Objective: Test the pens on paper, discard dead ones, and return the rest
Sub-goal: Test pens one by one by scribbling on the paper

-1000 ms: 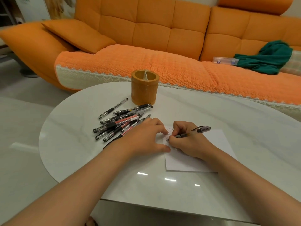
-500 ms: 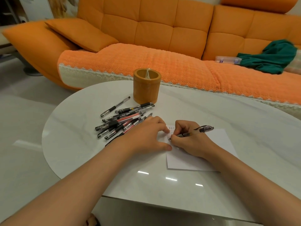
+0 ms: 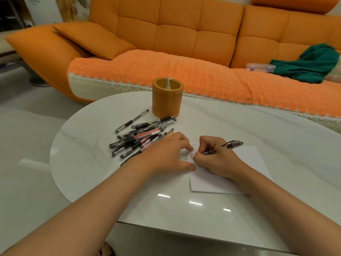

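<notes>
My right hand (image 3: 215, 159) grips a clear pen with a dark cap (image 3: 227, 146), its tip pressed on the top left corner of a white sheet of paper (image 3: 245, 163) where small marks show. My left hand (image 3: 166, 154) lies flat, fingers spread, holding down the sheet's left edge. A pile of several black and red pens (image 3: 140, 137) lies to the left of my left hand, partly hidden under it. Behind the pile stands a round orange-brown pen holder (image 3: 167, 97) with one pale thing inside.
The white round table (image 3: 88, 163) ends close on the left and near edge. Beyond it runs an orange sofa (image 3: 184, 52) with a cushion, a green cloth (image 3: 311, 63) and a clear plastic case (image 3: 259, 67).
Both hands stay in the same spot on the paper; the pen tip shifts only slightly. The view has tilted down a little.
</notes>
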Available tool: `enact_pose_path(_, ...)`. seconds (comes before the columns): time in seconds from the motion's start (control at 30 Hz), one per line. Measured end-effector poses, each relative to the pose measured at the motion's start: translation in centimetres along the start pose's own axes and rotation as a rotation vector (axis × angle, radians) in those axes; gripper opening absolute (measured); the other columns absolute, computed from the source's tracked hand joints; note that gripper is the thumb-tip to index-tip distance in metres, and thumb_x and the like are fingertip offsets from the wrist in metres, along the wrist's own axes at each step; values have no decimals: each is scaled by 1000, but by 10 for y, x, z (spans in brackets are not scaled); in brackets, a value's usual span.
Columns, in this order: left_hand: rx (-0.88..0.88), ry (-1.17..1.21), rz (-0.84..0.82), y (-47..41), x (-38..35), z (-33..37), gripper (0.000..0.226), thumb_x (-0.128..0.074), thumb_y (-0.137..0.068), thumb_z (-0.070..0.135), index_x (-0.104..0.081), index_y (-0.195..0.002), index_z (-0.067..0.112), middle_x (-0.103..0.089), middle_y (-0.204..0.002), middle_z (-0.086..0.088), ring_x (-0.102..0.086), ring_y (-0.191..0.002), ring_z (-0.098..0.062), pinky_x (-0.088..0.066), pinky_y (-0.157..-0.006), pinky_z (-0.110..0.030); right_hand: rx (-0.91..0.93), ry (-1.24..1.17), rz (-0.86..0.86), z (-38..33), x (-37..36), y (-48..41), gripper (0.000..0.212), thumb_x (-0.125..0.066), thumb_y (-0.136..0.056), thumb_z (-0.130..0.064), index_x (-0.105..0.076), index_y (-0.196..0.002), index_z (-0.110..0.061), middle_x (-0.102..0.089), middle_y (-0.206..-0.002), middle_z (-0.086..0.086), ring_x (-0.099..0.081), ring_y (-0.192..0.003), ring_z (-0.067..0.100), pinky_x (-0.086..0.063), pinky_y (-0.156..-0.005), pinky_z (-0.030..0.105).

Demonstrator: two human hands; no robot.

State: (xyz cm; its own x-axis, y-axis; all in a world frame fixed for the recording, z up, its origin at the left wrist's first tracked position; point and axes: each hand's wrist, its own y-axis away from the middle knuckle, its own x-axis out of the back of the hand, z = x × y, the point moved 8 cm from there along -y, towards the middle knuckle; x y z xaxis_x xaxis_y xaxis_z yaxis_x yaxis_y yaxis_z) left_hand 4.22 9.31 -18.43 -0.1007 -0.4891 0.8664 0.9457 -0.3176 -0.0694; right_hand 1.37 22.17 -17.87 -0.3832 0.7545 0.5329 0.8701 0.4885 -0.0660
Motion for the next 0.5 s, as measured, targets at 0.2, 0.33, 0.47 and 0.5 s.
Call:
enact_pose_path(0.2,5,18,-2,0,1,-1,61,-74,-77,58,-59,-131,33,-45,-130,20,-35,-123,1,-39,-102,-28,16,18,-21,-2,-1,1,18,-68,-80,-3,-54,-68,-4,-58,-57,9,-50,-50,12,-39,-51,26)
enact_pose_path(0.33,3,12,-5,0,0,0,62,-74,-78,58,-59,-132,32,-45,-130,20,-35,-124,0,-39,-102,-28,1,-6,-43,-1,-2,2,17,-68,-80,-2,-55,-69,-2,-58,-56,6,-51,-47,11,-39,-49,22)
enact_pose_path(0.47,3,18,-9,0,0,-1,61,-74,-78,57,-59,-131,32,-45,-130,20,-35,-123,0,-40,-102,-29,10,7,-35,-2,-3,2,18,-69,-79,-3,-55,-68,-3,-58,-56,6,-49,-48,10,-38,-49,22)
enact_pose_path(0.5,2,18,-7,-1,0,-1,61,-74,-77,58,-60,-131,32,-45,-129,20,-36,-123,0,-40,-103,-30,12,12,-30,-2,-3,2,18,-69,-78,-3,-55,-67,-4,-57,-56,5,-48,-48,10,-38,-49,22)
